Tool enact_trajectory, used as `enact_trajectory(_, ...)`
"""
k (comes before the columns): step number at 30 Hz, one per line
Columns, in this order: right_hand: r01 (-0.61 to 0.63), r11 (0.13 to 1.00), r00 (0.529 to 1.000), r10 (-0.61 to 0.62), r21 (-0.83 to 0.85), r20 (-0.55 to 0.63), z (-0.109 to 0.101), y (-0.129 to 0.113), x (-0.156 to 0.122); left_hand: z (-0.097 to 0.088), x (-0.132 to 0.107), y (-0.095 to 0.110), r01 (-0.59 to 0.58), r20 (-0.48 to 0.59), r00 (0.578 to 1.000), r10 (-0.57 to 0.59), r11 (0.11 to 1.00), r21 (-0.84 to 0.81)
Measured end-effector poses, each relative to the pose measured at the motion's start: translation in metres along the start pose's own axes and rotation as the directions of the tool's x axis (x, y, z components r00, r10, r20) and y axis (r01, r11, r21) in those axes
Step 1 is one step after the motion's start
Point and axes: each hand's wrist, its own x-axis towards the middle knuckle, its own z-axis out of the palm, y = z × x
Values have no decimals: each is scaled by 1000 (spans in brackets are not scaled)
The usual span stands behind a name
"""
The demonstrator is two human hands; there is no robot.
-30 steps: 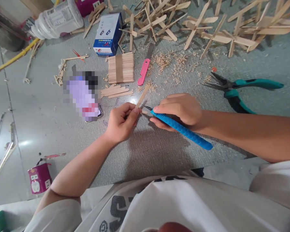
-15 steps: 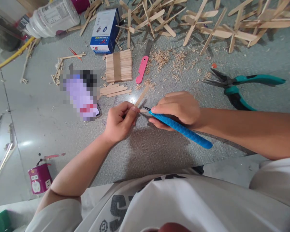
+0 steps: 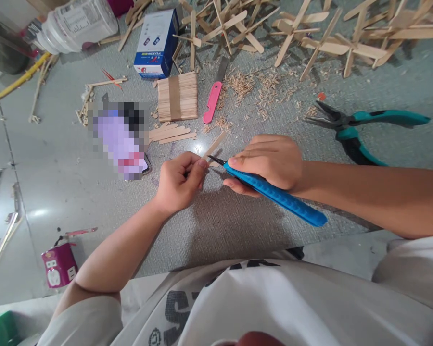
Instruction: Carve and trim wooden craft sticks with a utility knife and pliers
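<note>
My left hand point(image 3: 182, 182) pinches a flat wooden craft stick point(image 3: 215, 143) between thumb and fingers; its free end points up and to the right. My right hand point(image 3: 269, 161) is closed around a blue-handled utility knife point(image 3: 274, 192). The knife's dark narrow tip lies right beside the stick, close to my left thumb; whether it touches the wood I cannot tell. Part of another pale stick point(image 3: 214, 164) shows under the tip. Beyond my hands lie a few loose craft sticks point(image 3: 176, 135) and a paper-banded bundle of sticks point(image 3: 187, 98).
A pink-handled knife point(image 3: 212, 102) lies beside wood shavings point(image 3: 241, 84). Teal-handled pliers point(image 3: 346, 125) rest at the right. Crossed-stick assemblies point(image 3: 292, 31) line the back. A blue and white box point(image 3: 157, 45), a clear bottle point(image 3: 79, 29), a blurred phone point(image 3: 119, 144) and a purple power socket point(image 3: 59, 266) stand leftward.
My right hand has rolled the knife slightly, and its handle end has moved right and down. The stick in my left hand has tilted a little further to the right.
</note>
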Motion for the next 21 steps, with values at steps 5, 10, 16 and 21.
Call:
enact_trajectory(5,68,996,995,-63,62,-77,-7,-2,8,1,0,-2,-23,-34,999,24,999,22)
enact_trajectory(10,119,992,991,-117,30,-59,-11,-5,15,4,-3,-2,-63,-100,993,68,996,59)
enact_trajectory(16,96,993,995,-98,-69,-36,-8,-6,18,11,-7,4,-80,-259,964,66,996,-45)
enact_trajectory(21,218,976,963,-220,-29,-155,-13,4,19,13,-5,2,-92,-310,949,53,989,-114)
